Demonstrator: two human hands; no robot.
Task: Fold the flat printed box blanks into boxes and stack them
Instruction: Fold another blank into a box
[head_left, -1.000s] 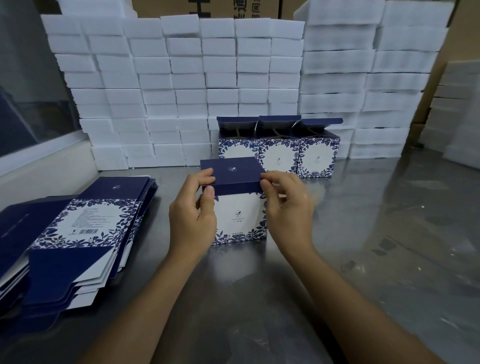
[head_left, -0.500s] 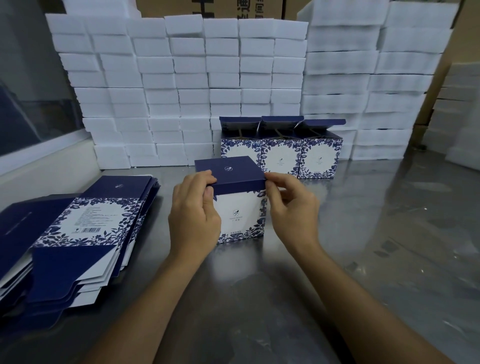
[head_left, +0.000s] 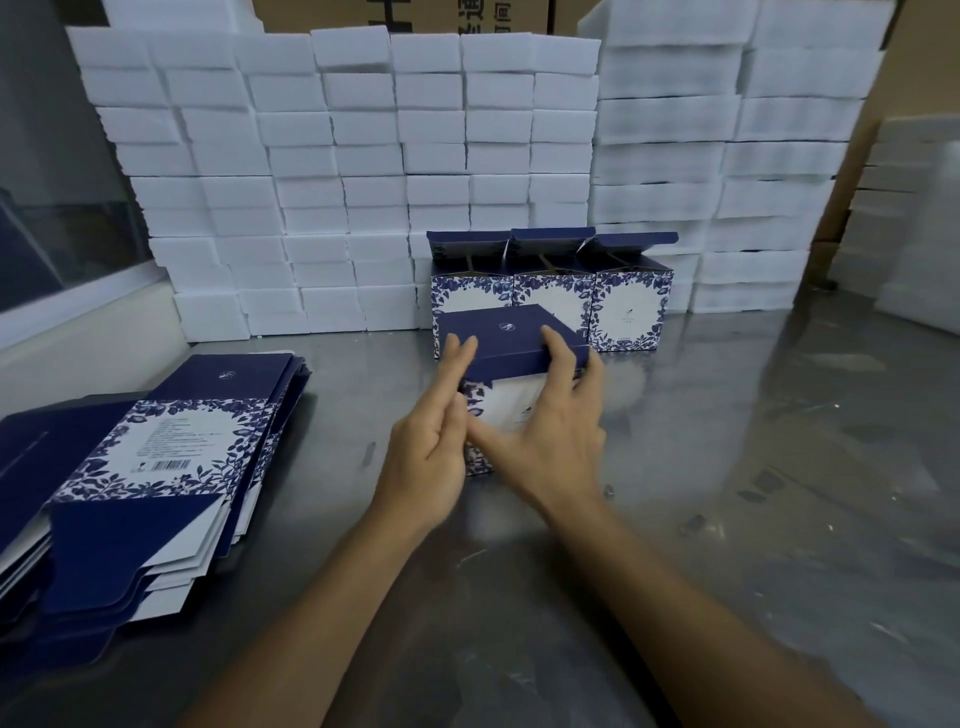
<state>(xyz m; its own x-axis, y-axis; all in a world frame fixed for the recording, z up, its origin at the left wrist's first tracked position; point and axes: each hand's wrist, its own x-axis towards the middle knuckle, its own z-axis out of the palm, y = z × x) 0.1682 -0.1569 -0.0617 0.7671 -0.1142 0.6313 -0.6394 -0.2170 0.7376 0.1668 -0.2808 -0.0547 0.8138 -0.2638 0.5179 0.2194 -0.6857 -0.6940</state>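
Box (head_left: 511, 338) upright between left hand (head_left: 434, 447), right hand (head_left: 550, 431); fingers straight.

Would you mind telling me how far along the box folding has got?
Done: three folded boxes stand in a row by the foam blocks, lids up. In hand: a fourth box, lid down, with the left hand and right hand against it. Left: the pile of flat blanks.

Behind the foam stacks, the brown carton (head_left: 415, 13) shows large black Chinese characters, cut off at the top; I make out 通 and 间. My top flat blank (head_left: 171, 441) carries a barcode and fine print too small to read.
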